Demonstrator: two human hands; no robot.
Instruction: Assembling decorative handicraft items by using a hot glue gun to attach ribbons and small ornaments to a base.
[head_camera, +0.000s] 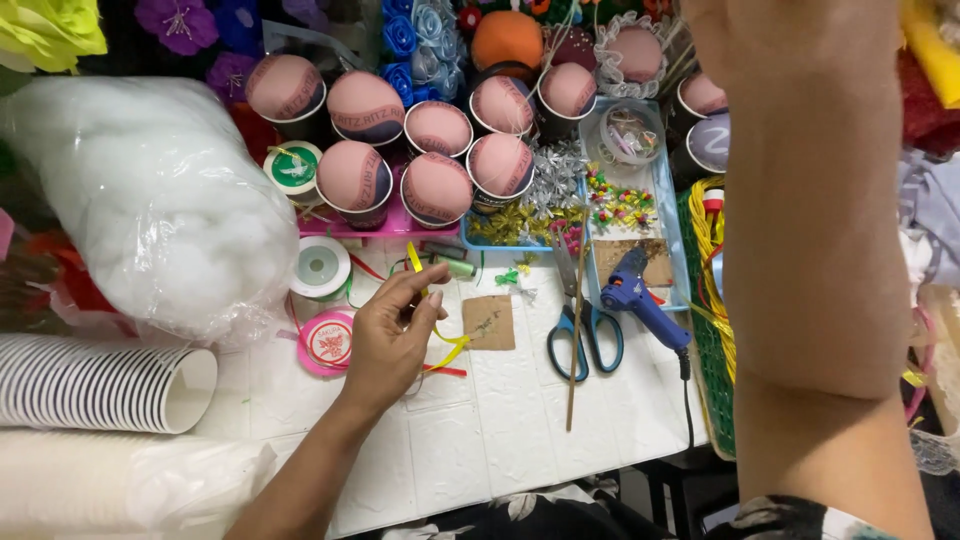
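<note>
The left hand (392, 335) is over the white table (480, 440), with the fingers bent and the thumb and first finger pinched narrow on a thin yellow ribbon (440, 330). The ribbon goes up from the fingertips and also hangs down and curls to the right under the hand, where it meets a red ribbon (445, 370) lying flat. The right arm (810, 250) is lifted high and very near to the camera. It rises out of the top of the view, so I cannot tell if the right hand is open or closed, or if it holds the other end of the ribbon.

Just left of the left hand are a pink ribbon spool (328, 342) and a white spool (320, 267). To the right of it lie a small brown card (489, 322), a thin wooden stick (576, 330), blue-handled scissors (583, 335) and a blue glue gun (640, 300). Beyond the fingers stand dark cups with pink domed tops (436, 188). Further left there is a bag of white stuffing (150, 200) and a stack of paper cups (100, 385) lying on its side.

I judge that the step in hand is the shaping of the yellow ribbon, perhaps a loop or a bow. The next move needs a steady pinch, so that the ribbon does not slip, and an even pull on it.
</note>
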